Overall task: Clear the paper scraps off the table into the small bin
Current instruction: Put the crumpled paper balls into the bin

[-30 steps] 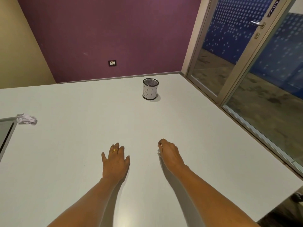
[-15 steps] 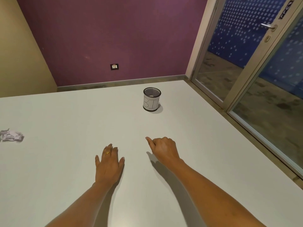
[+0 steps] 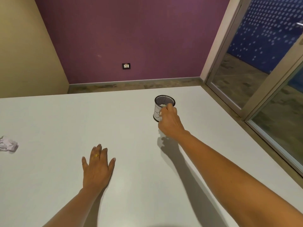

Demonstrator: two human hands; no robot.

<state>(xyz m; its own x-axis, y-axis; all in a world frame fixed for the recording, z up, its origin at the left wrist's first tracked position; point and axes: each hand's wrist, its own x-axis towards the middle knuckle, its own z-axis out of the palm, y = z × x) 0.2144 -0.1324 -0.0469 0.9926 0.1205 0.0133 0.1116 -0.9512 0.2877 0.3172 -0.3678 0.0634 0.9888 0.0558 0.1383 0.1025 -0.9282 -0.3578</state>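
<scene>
The small black mesh bin (image 3: pixel 157 110), wrapped in a white label, stands on the far right part of the white table (image 3: pixel 131 185). My right hand (image 3: pixel 170 122) reaches over the bin's near rim with curled fingers, pinching a small white paper scrap (image 3: pixel 163 105) just above the opening. Flat on the table nearer to me lies my left hand (image 3: pixel 96 169), fingers spread, a gold ring on one finger, holding nothing. A crumpled ball of pale paper (image 3: pixel 8 144) lies at the table's left edge of view, well apart from both hands.
A purple wall with a socket (image 3: pixel 126 66) rises beyond the table's far edge. Glass door panels in a metal frame (image 3: pixel 268 99) run along the table's right side. The table's right edge slants close to the bin.
My right hand has moved forward from the table's middle to the bin's rim, fingers curled. The left hand has stayed flat in place. The view has tilted up slightly.
</scene>
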